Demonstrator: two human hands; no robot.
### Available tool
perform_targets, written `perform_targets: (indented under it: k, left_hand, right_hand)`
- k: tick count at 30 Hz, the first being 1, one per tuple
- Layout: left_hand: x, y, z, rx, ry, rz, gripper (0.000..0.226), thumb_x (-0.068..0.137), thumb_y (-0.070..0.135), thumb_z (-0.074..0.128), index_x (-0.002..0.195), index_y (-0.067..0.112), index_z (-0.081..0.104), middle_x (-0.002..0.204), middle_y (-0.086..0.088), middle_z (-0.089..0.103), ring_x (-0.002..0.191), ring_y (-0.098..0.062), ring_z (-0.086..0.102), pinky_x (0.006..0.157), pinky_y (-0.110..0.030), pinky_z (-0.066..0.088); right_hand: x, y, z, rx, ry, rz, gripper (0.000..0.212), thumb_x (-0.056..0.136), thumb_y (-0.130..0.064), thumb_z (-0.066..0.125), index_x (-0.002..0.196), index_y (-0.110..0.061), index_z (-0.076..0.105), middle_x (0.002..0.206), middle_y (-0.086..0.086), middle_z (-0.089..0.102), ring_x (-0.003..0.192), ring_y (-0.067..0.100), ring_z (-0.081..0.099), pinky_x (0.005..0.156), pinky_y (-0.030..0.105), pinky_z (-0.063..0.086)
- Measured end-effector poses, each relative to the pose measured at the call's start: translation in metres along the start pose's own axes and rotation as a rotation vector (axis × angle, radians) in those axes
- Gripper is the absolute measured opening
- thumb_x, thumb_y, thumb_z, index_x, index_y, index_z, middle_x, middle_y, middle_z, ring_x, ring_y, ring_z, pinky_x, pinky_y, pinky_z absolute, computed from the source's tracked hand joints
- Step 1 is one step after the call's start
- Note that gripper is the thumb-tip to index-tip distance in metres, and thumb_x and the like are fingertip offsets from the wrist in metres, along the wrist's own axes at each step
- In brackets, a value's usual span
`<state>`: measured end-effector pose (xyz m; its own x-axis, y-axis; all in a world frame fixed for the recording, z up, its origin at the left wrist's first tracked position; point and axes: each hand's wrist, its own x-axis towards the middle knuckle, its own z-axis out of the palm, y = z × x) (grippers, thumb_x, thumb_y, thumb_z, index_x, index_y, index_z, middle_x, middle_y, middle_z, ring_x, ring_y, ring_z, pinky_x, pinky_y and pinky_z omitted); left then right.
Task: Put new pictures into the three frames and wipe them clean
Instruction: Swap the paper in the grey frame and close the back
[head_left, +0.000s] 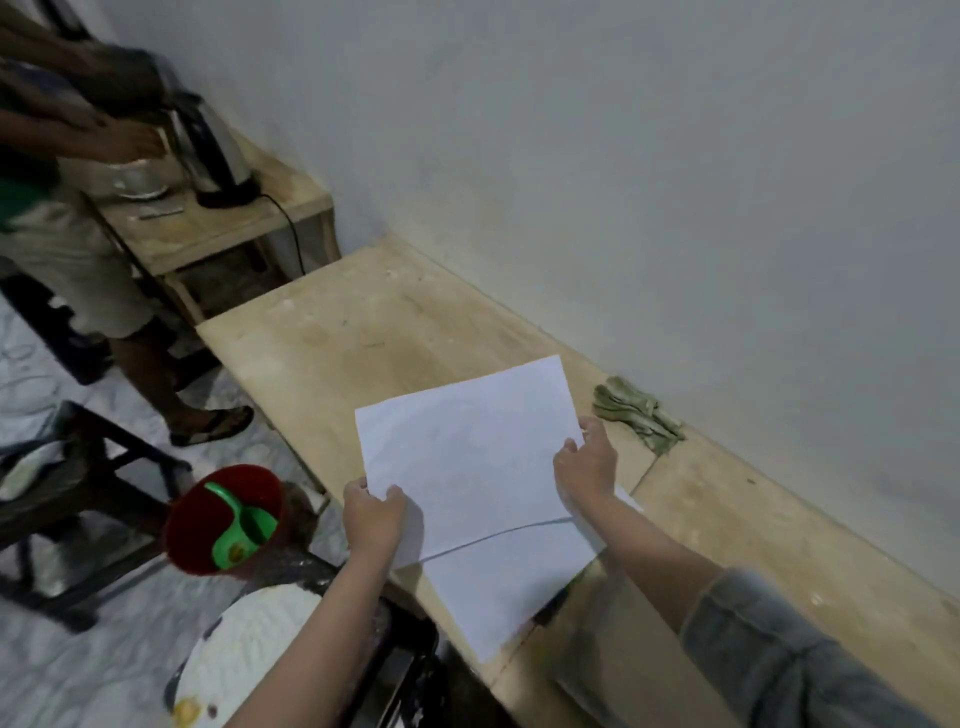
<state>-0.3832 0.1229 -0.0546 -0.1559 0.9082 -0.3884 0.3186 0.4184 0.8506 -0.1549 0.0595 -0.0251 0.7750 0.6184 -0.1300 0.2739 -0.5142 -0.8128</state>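
Grip: left hand (375, 512) pinches the near-left edge of the top sheet (470, 457), thumb on top and fingers curled under; right hand (587, 462) pinches the right edge the same way. Two-handed hold at opposite edges, probably to keep the thin paper flat and unbent.

Top sheet: white, blank on the side showing, held tilted just above the table (322, 338). Whether it touches the table cannot be told.

Second sheet (498, 587): white, directly under and nearer than the top sheet, its near corner hanging past the table's front edge. Likely the stock the top one is being lifted from, kept close for easy reach.

Frames: none visible. A dark object shows under the second sheet's near edge, too hidden to name.

Cloth (636, 415): greenish, crumpled, beyond the top sheet to its right, against the wall (623, 182). Seemingly parked out of the paper's way until wiping.

Table: bare plywood, stained, stretching away from the top sheet.

Bucket (226, 519): red, on the floor left of the top sheet, a green scoop (241, 530) inside.

Side table (208, 234): well beyond the top sheet to the left, bearing a kettle (208, 150); another person (78, 208) stands at it.

Task status, judged: early, no picture fitted yet.
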Motion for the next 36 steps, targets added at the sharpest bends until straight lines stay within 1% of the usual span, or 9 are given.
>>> perform_targets:
  k: [4,10,13,18,20,26,30,33,36]
  left_hand:
    - [0.048,0.014,-0.013,-0.011,0.066,-0.052,0.036,0.090,0.009,0.056,0.121,-0.003,0.042,0.110,-0.016,0.058,0.098,-0.032,0.057,0.082,-0.038,0.046]
    - [0.096,0.032,-0.017,0.060,0.114,-0.055,0.049,0.089,0.007,0.057,0.133,-0.005,0.038,0.123,-0.014,0.053,0.115,-0.032,0.053,0.086,-0.029,0.040]
    - [0.111,0.032,-0.016,0.098,0.103,-0.049,0.058,0.088,0.011,0.058,0.139,-0.005,0.033,0.136,-0.019,0.046,0.123,-0.034,0.047,0.096,-0.033,0.040]
    - [0.122,0.030,-0.009,0.158,0.118,-0.048,0.051,0.088,0.012,0.057,0.134,-0.005,0.041,0.137,-0.021,0.041,0.129,-0.034,0.039,0.106,-0.036,0.035]
    - [0.124,0.027,-0.005,0.147,0.128,-0.048,0.052,0.089,0.011,0.056,0.137,-0.004,0.040,0.141,-0.021,0.037,0.132,-0.033,0.035,0.111,-0.038,0.033]
    - [0.118,0.019,0.002,0.165,0.179,-0.012,0.049,0.086,0.008,0.058,0.132,-0.004,0.046,0.140,-0.021,0.036,0.131,-0.034,0.033,0.106,-0.036,0.032]
    - [0.101,0.012,0.003,0.136,0.192,-0.006,0.049,0.086,0.006,0.058,0.133,-0.003,0.045,0.145,-0.022,0.032,0.135,-0.034,0.032,0.109,-0.040,0.033]
    - [0.082,0.007,0.004,0.128,0.198,-0.009,0.047,0.085,0.005,0.058,0.131,-0.004,0.048,0.144,-0.023,0.035,0.133,-0.035,0.036,0.108,-0.044,0.037]
    - [0.059,0.000,0.007,0.147,0.171,0.029,0.046,0.085,0.004,0.057,0.129,-0.004,0.050,0.140,-0.022,0.037,0.134,-0.034,0.034,0.108,-0.043,0.036]
  right_hand:
    - [0.044,-0.043,0.061,-0.048,-0.099,-0.105,0.029,0.090,-0.007,0.044,0.117,-0.012,0.052,0.100,0.006,0.060,0.084,0.021,0.054,0.069,0.025,0.037]
    - [0.097,-0.080,0.133,-0.164,-0.235,-0.206,0.035,0.086,-0.001,0.043,0.119,-0.009,0.052,0.107,0.011,0.062,0.084,0.020,0.052,0.067,0.023,0.034]
    - [0.118,-0.084,0.155,-0.258,-0.294,-0.220,0.037,0.089,-0.005,0.043,0.126,-0.009,0.048,0.115,0.013,0.059,0.097,0.027,0.055,0.073,0.026,0.035]
    - [0.140,-0.084,0.181,-0.510,-0.348,-0.172,0.051,0.092,-0.020,0.050,0.139,-0.012,0.032,0.134,0.009,0.045,0.120,0.028,0.048,0.091,0.035,0.041]
    - [0.145,-0.084,0.185,-0.578,-0.356,-0.150,0.055,0.091,-0.023,0.052,0.140,-0.012,0.030,0.135,0.010,0.042,0.123,0.029,0.046,0.097,0.038,0.040]
    - [0.151,-0.069,0.179,-0.707,-0.368,-0.198,0.048,0.089,-0.030,0.052,0.130,-0.010,0.037,0.128,0.013,0.043,0.118,0.031,0.046,0.099,0.044,0.041]
    - [0.144,-0.054,0.158,-0.754,-0.350,-0.211,0.043,0.089,-0.029,0.052,0.125,-0.010,0.040,0.124,0.013,0.045,0.115,0.031,0.047,0.098,0.044,0.041]
    - [0.137,-0.038,0.134,-0.782,-0.297,-0.214,0.035,0.088,-0.027,0.053,0.118,-0.011,0.044,0.119,0.012,0.047,0.109,0.030,0.049,0.095,0.042,0.041]
    - [0.128,-0.020,0.106,-0.791,-0.302,-0.200,0.036,0.088,-0.026,0.052,0.118,-0.010,0.043,0.119,0.014,0.045,0.111,0.032,0.046,0.095,0.043,0.038]
